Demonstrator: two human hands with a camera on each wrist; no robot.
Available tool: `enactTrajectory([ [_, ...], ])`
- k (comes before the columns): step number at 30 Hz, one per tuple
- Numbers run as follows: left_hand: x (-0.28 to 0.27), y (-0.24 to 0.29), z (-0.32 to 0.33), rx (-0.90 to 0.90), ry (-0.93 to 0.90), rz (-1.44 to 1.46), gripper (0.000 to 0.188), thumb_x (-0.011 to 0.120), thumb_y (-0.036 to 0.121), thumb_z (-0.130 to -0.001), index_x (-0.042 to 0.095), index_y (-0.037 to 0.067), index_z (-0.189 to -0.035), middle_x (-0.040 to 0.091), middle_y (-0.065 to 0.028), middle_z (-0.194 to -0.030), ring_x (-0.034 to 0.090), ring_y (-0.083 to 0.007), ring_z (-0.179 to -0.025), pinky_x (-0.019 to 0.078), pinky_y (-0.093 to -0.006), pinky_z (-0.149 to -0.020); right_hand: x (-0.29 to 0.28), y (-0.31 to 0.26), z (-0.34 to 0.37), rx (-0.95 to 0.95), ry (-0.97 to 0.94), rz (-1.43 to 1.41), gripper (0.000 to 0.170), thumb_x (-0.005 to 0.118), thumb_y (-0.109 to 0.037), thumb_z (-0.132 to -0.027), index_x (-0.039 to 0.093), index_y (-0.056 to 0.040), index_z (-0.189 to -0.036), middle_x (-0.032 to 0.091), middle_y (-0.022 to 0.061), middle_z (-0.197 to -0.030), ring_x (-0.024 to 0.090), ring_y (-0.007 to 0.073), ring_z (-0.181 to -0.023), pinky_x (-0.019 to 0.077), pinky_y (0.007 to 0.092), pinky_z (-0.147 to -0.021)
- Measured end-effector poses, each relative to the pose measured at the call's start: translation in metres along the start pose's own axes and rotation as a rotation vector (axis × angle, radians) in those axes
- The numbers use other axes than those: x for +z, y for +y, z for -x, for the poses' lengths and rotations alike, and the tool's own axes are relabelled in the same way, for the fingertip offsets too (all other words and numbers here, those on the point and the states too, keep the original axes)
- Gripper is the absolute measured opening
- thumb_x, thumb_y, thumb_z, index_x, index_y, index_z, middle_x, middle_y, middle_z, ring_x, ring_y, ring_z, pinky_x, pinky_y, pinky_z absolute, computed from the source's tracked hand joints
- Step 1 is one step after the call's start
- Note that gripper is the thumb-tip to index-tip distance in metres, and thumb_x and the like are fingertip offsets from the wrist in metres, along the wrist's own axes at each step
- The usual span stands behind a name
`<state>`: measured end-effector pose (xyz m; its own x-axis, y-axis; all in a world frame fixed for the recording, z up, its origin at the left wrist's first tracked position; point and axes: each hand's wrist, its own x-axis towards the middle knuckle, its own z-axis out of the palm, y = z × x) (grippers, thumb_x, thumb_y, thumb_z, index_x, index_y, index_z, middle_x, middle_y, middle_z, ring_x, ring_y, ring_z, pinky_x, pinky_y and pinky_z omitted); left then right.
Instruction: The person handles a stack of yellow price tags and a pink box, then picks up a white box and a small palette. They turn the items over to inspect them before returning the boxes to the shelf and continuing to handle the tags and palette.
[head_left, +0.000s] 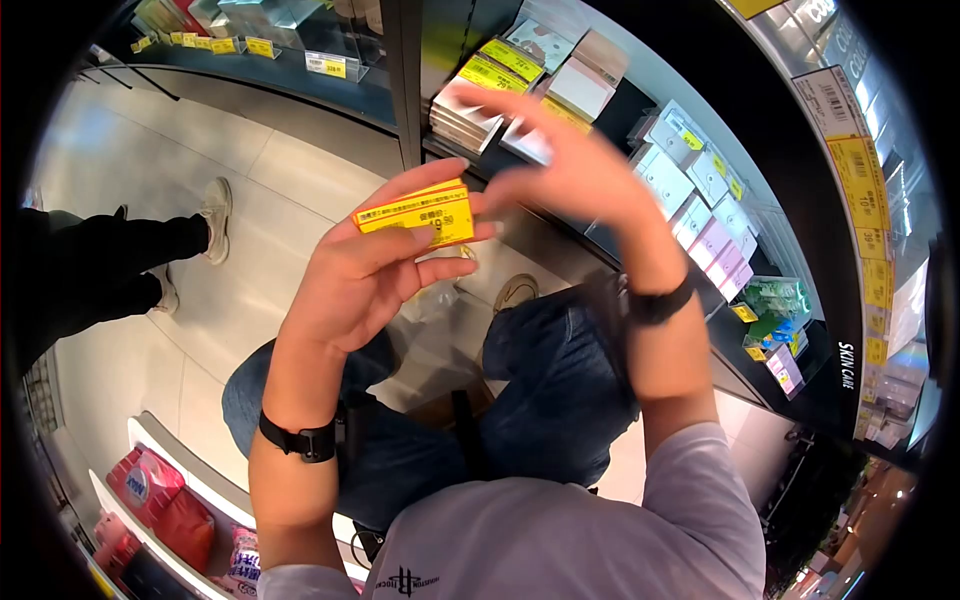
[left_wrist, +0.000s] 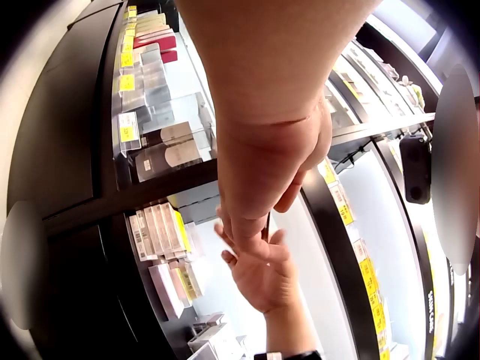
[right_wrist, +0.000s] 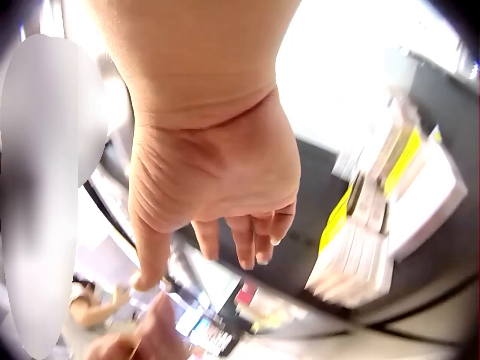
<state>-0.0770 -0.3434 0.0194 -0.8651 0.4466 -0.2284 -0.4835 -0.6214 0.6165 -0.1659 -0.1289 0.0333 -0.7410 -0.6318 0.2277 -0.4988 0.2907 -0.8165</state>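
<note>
In the head view the left hand [head_left: 365, 260] pinches a small stack of yellow price labels [head_left: 425, 215] between thumb and fingers, printed side up. Just right of the labels, the right hand [head_left: 570, 165] is blurred, with its fingers extended and holding nothing visible. The left wrist view shows the left hand [left_wrist: 266, 172] from the wrist side, its labels mostly hidden, and the right hand [left_wrist: 266, 281] beyond it with spread fingers. In the right wrist view the right hand [right_wrist: 214, 187] has loose, extended fingers; part of the left hand [right_wrist: 154, 337] appears below it.
Shelves with boxed goods [head_left: 665, 175] and yellow tags curve along the right. A display shelf [head_left: 370, 100] stands at the upper left. Another person's legs [head_left: 130, 250] are at the left. Red packages [head_left: 165, 500] sit on a low white shelf at the lower left.
</note>
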Motion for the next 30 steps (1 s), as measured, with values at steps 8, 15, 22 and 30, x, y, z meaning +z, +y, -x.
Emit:
enactTrajectory([
  [8, 0.014, -0.013, -0.006, -0.079, -0.182, -0.001, 0.055, 0.045, -0.001, -0.090, 0.033, -0.004, -0.144, 0.049, -0.0255, -0.135, 0.052, -0.0394, -0.125, 0.0504, -0.0424, -0.099, -0.078, 0.135, 0.014, 0.414, 0.426, 0.609, 0.071, 0.079, -0.040, -0.071, 0.059, -0.0078, -0.130, 0.066, 0.0129, -0.119, 0.061, 0.0254, -0.112, 0.0435, 0.0357, -0.097],
  [15, 0.021, -0.013, -0.012, -0.076, -0.231, 0.035, 0.051, 0.043, 0.000, -0.093, 0.035, -0.003, -0.143, 0.050, -0.0251, -0.135, 0.052, -0.0390, -0.124, 0.0502, -0.0430, -0.099, -0.067, 0.133, 0.001, 0.487, 0.308, 0.942, 0.075, 0.078, -0.047, -0.069, 0.059, -0.0099, -0.131, 0.068, 0.0134, -0.115, 0.063, 0.0279, -0.111, 0.0435, 0.0365, -0.096],
  [22, 0.013, -0.011, -0.012, -0.049, -0.172, 0.049, 0.049, 0.043, 0.002, -0.093, 0.037, -0.003, -0.142, 0.051, -0.0268, -0.133, 0.053, -0.0389, -0.124, 0.0496, -0.0458, -0.100, -0.065, 0.071, 0.023, 0.418, 0.467, -0.180, 0.069, 0.072, -0.037, -0.081, 0.051, 0.0030, -0.133, 0.062, 0.0176, -0.121, 0.059, 0.0250, -0.115, 0.0394, 0.0356, -0.104],
  [30, -0.002, -0.011, -0.009, -0.045, 0.136, -0.034, 0.040, 0.040, 0.008, -0.096, 0.046, -0.010, -0.132, 0.060, -0.0258, -0.118, 0.063, -0.0381, -0.107, 0.0547, -0.0435, -0.092, 0.022, 0.005, 0.048, 0.184, 0.104, -1.289, 0.078, 0.067, -0.034, -0.087, 0.031, 0.0063, -0.143, 0.049, 0.0230, -0.136, 0.047, 0.0337, -0.129, 0.0335, 0.0415, -0.111],
])
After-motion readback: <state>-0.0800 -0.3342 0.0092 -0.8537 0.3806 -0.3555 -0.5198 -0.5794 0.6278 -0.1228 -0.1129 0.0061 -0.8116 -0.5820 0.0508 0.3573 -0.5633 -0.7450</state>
